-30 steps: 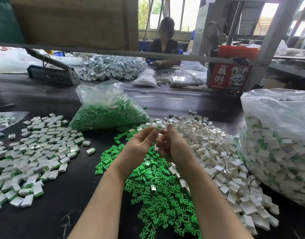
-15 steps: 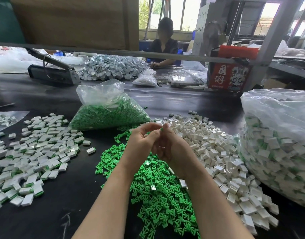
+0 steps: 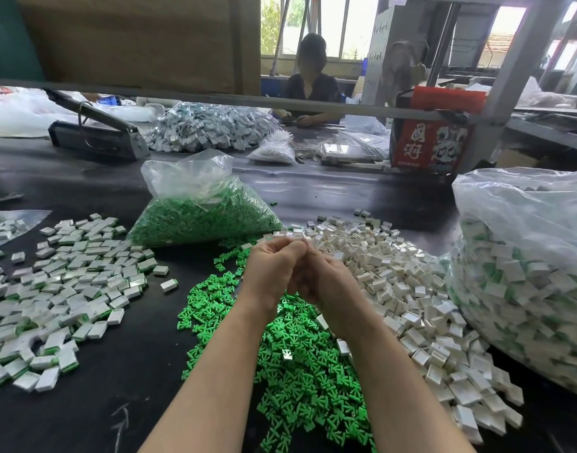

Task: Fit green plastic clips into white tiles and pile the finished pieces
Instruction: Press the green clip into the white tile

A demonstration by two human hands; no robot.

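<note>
My left hand [image 3: 274,266] and my right hand [image 3: 326,282] are pressed together above the table, fingers curled inward round a small piece that they hide. Below them lies a heap of loose green clips [image 3: 293,361]. To the right of it spreads a heap of empty white tiles [image 3: 404,282]. On the left lies a spread of finished pieces [image 3: 61,282], white tiles with green showing at their edges.
A clear bag of green clips [image 3: 202,207] stands behind the hands. A big clear bag of finished pieces [image 3: 525,282] fills the right side. Across the black table [image 3: 117,387] a person sits working, beside a red box [image 3: 430,145], a sealing tool [image 3: 94,132] and another heap of parts.
My hands have closed together: a second ago the fingertips were apart with a gap between them, now the fingers are curled against each other and the hands sit slightly lower.
</note>
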